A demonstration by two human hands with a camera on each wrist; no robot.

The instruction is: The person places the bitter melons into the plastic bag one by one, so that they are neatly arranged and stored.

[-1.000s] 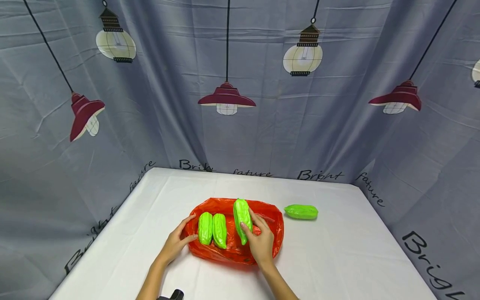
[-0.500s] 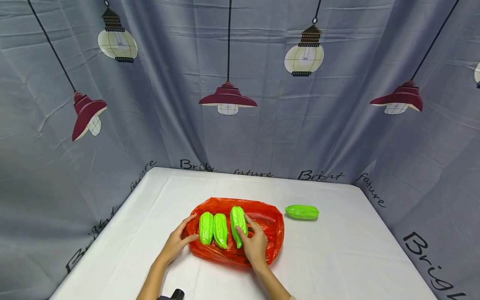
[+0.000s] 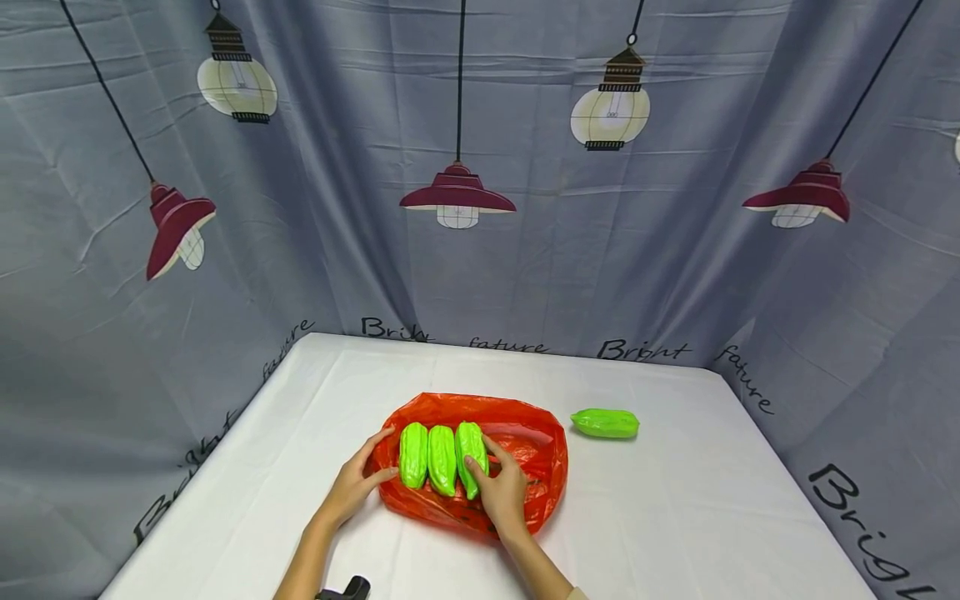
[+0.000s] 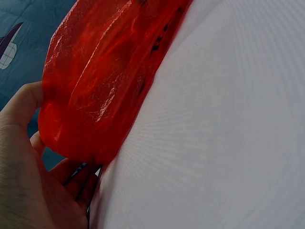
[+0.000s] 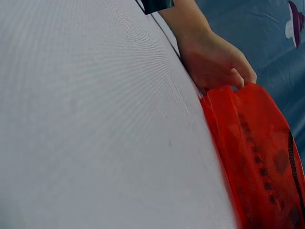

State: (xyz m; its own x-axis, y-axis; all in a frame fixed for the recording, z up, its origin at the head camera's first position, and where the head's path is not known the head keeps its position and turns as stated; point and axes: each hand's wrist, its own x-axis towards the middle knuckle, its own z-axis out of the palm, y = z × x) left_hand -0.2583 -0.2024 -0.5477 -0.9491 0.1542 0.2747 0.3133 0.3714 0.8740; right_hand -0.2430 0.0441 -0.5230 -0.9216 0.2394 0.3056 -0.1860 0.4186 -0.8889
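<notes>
A red plastic bag (image 3: 517, 417) lies spread open on the table. My left hand (image 3: 355, 482) grips its left edge; in the left wrist view the thumb and fingers (image 4: 28, 98) stand around the bag's side. Inside the bag, two bright green, ridged, oblong vegetables (image 3: 413, 456) lie side by side on the left. A third green ridged vegetable (image 3: 470, 450) is beside them, with my right hand (image 3: 504, 493) holding it between thumb and fingers. The right wrist view shows the left hand (image 5: 217, 59) at the bag's edge; the held vegetable is hidden there.
Another green vegetable (image 3: 605, 423) lies on the white table (image 3: 675, 500), to the right of the bag. Behind the table hangs a grey-blue curtain (image 3: 525, 275) with printed lamps. A black device (image 3: 352, 589) shows near the left forearm.
My right hand has moved left and lowered the third green vegetable into the bag, up beside the other two. My left hand has stayed at the bag's edge.
</notes>
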